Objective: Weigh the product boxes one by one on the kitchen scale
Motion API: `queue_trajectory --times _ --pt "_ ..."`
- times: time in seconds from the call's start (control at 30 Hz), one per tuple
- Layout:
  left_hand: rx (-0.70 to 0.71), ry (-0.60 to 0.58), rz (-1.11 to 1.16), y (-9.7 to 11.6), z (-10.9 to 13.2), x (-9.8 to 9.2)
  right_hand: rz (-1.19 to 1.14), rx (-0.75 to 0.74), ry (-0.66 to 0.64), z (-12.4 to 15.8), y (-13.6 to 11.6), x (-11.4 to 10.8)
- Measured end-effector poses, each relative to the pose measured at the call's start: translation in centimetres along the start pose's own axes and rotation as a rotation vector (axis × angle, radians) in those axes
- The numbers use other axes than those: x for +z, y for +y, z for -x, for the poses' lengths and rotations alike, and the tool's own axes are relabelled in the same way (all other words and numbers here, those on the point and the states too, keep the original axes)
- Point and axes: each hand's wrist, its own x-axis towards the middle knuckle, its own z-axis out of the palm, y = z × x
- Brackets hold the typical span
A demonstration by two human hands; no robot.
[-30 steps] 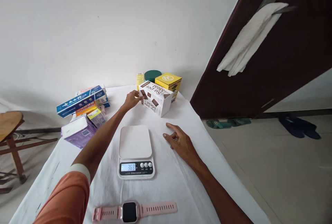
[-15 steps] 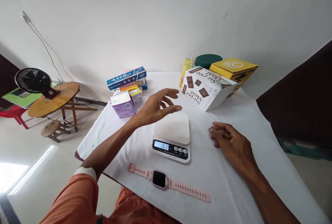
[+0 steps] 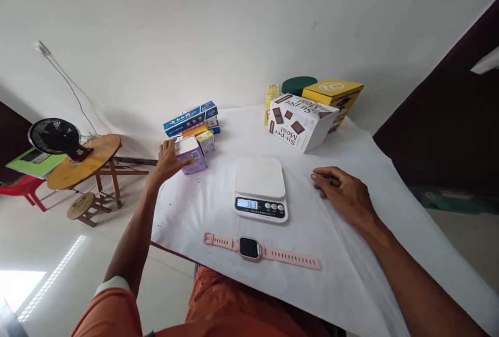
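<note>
My left hand (image 3: 168, 161) is at the left end of a purple-and-white box (image 3: 192, 156), its thumb across the front and its fingers at the far left side. My right hand (image 3: 343, 191) hovers or rests right of the scale, fingers curled against the thumb, with nothing visible in them. Between the hands sits a white digital kitchen scale (image 3: 260, 178), its display lit with 363 and its plate bare. In front of it a pink-strapped smartwatch (image 3: 249, 248) lies stretched out flat, screen dark.
Behind the purple box are a small yellow box (image 3: 206, 142) and stacked blue boxes (image 3: 191, 118). Back right stand a white Su-per Meal box (image 3: 302, 124), a yellow box (image 3: 335, 90) and a green-lidded container (image 3: 299, 85). A black fan (image 3: 54, 137) stands on a wooden table.
My left hand has moved left from above the scale to the purple box. My right hand has stayed beside the scale. The camera view has shifted slightly.
</note>
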Motion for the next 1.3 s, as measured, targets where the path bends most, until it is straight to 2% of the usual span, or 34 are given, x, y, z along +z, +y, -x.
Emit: queue_trajectory --times 0.1,0.17,0.33,0.43,0.53,0.67,0.8,0.93,1.13,1.3 --pt "-0.007 0.021 0.050 -1.0 0.2 1.4 -0.008 -0.013 0.002 0.0 -0.1 0.1" --pt "-0.003 0.051 0.080 -1.2 0.1 1.7 -0.038 -0.022 0.001 0.0 -0.1 0.1" --pt "-0.104 0.130 0.243 -0.2 0.9 0.1 -0.073 0.003 0.018 -0.1 0.0 0.2" --pt "-0.095 0.184 0.337 2.2 1.4 -1.6 -0.094 -0.004 0.020 -0.2 0.0 0.1" --pt "0.053 0.141 0.373 6.1 1.4 -2.1 -0.098 -0.025 0.015 -0.2 -0.1 0.0" --pt "0.237 0.012 0.409 11.5 1.4 0.4 -0.092 -0.035 0.013 -0.1 -0.3 -0.1" --pt "0.338 -0.088 0.378 14.1 1.3 3.9 -0.099 -0.037 0.003 -0.1 -0.4 -0.1" --pt "0.354 -0.149 0.325 14.3 1.4 5.2 -0.109 -0.028 -0.011 -0.3 -0.3 -0.2" --pt "0.401 -0.180 0.345 13.7 1.6 4.4 -0.117 -0.013 -0.006 -0.3 -0.1 -0.3" --pt "0.312 -0.253 0.392 13.3 2.0 4.9 -0.114 -0.020 0.001 -0.3 -0.1 -0.1"
